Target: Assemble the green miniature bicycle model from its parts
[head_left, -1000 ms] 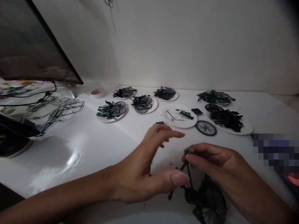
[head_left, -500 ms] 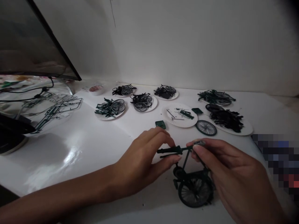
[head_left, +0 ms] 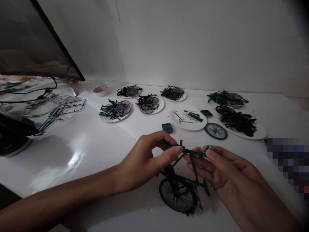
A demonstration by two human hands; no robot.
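The left hand and right hand are both pinching the thin handlebar of a dark green model bicycle, holding it above the white counter; whether its wheel is touching down is hard to tell. A slipping pinch could drop it, and uneven pressure could snap the bar. A loose spoked wheel and a paper plate of small parts are lying just beyond, within reach of a careless swing.
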